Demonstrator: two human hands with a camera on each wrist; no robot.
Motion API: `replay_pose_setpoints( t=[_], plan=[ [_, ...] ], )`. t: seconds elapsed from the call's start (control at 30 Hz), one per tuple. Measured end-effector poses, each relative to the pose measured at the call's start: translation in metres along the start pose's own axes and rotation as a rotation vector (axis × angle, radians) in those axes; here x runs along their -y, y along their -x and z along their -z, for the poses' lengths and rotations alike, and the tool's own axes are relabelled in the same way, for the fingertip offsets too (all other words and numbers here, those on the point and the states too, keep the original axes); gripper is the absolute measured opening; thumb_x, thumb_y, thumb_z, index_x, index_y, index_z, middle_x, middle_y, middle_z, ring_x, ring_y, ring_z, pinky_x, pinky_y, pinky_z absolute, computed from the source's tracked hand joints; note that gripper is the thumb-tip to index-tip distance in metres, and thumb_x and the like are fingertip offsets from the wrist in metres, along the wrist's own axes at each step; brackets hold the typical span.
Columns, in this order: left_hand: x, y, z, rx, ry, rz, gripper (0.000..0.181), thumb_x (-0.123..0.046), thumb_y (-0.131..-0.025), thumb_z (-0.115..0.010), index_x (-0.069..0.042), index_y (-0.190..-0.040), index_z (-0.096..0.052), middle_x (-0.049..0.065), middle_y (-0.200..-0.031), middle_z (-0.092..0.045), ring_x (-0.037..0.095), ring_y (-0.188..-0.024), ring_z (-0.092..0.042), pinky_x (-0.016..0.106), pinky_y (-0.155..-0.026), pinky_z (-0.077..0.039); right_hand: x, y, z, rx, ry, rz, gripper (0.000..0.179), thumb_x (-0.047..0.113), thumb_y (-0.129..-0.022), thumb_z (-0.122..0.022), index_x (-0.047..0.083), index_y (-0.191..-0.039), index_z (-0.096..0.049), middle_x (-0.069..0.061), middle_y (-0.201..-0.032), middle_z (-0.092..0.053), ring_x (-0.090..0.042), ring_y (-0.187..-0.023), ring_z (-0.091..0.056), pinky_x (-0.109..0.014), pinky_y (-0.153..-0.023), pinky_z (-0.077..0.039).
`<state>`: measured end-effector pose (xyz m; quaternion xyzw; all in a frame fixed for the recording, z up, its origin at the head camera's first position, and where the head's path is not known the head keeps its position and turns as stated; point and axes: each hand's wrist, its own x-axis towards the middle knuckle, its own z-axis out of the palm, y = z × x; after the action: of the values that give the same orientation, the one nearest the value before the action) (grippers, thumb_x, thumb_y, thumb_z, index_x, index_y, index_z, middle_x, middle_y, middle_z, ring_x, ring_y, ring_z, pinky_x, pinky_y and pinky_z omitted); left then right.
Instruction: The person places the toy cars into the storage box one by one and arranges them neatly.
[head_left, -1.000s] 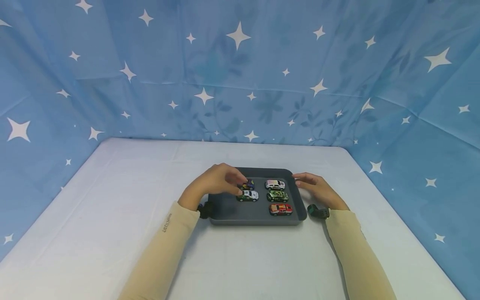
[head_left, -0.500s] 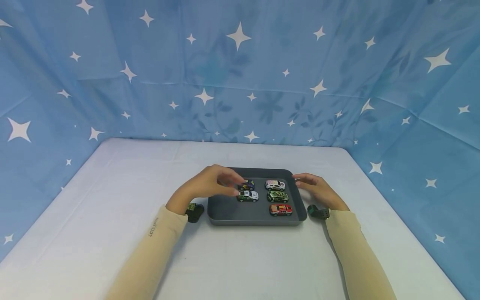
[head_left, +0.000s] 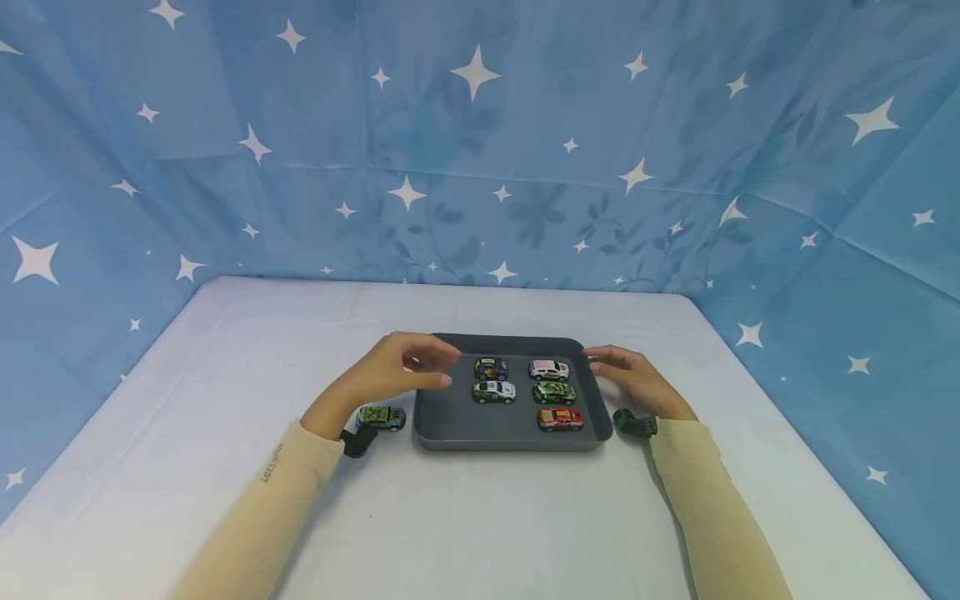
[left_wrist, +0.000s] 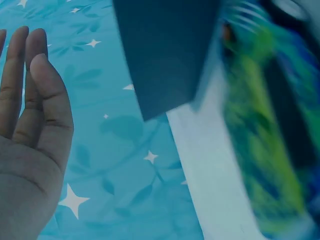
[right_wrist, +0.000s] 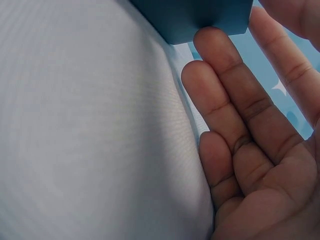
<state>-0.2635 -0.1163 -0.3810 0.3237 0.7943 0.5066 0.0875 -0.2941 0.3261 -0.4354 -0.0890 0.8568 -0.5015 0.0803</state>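
A dark grey tray [head_left: 457, 432] holds several toy cars. On its left side stand a dark blue and yellow toy car [head_left: 491, 369] and a white and green toy car [head_left: 494, 392]. My left hand [head_left: 393, 364] hovers over the tray's left edge, fingers extended, holding nothing. Beneath its wrist, a green camouflage toy car [head_left: 382, 418] sits on the table outside the tray; it looms blurred in the left wrist view. My right hand [head_left: 637, 382] lies beside the tray's right wall, fingertips at the wall, fingers only loosely bent in the right wrist view.
Down the tray's right side run a white and pink toy car [head_left: 549, 370], a green camouflage toy car [head_left: 554, 392] and a red-orange toy car [head_left: 560, 419]. A white cloth covers the table [head_left: 480, 525]. Behind it hangs a blue starry curtain [head_left: 480, 167].
My left hand has drawn back leftward from the two left-hand cars to the tray's edge, uncovering them and the camouflage car outside. My right hand stays at the tray's right wall.
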Motion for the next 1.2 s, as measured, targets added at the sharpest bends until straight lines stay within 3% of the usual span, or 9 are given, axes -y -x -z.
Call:
replay_pose_setpoints(
  t=[0.3,0.63,0.87,1.2],
  plan=[
    [0.014,0.014,0.008,0.014,-0.009,-0.037,0.038,-0.008,-0.098,-0.08,-0.001,-0.135,-0.073,0.023,-0.136,-0.071,0.045,-0.12,-0.067,0.042,-0.096,-0.059,-0.002,-0.003,0.0,-0.002,0.0,0.001,0.05,0.022,-0.109,-0.067,-0.006,-0.149,-0.058,-0.03,-0.158,-0.052,-0.05,-0.154,-0.037,-0.07,-0.126,-0.022],
    [0.027,0.027,0.016,0.032,0.019,-0.027,0.042,-0.008,-0.098,-0.079,0.007,-0.136,-0.069,0.028,-0.139,-0.067,0.045,-0.122,-0.067,0.044,-0.1,-0.059,-0.002,-0.002,0.0,0.002,-0.009,-0.005,0.051,0.022,-0.108,-0.069,-0.006,-0.15,-0.058,-0.029,-0.157,-0.053,-0.049,-0.154,-0.038,-0.069,-0.126,-0.022],
    [0.032,0.03,0.022,0.087,0.057,-0.008,0.044,-0.005,-0.099,-0.077,0.011,-0.138,-0.066,0.031,-0.138,-0.067,0.047,-0.122,-0.068,0.039,-0.101,-0.058,-0.003,-0.001,0.001,0.001,-0.016,-0.002,0.051,0.022,-0.109,-0.069,-0.006,-0.149,-0.058,-0.029,-0.156,-0.054,-0.049,-0.154,-0.038,-0.07,-0.126,-0.023],
    [0.044,0.038,0.035,0.119,0.054,0.083,0.043,-0.007,-0.097,-0.078,0.01,-0.135,-0.068,0.027,-0.135,-0.069,0.043,-0.122,-0.068,0.031,-0.099,-0.058,-0.001,0.0,-0.002,-0.004,-0.021,0.022,0.049,0.02,-0.109,-0.068,-0.007,-0.148,-0.058,-0.029,-0.155,-0.055,-0.05,-0.152,-0.04,-0.07,-0.125,-0.025]
  ],
)
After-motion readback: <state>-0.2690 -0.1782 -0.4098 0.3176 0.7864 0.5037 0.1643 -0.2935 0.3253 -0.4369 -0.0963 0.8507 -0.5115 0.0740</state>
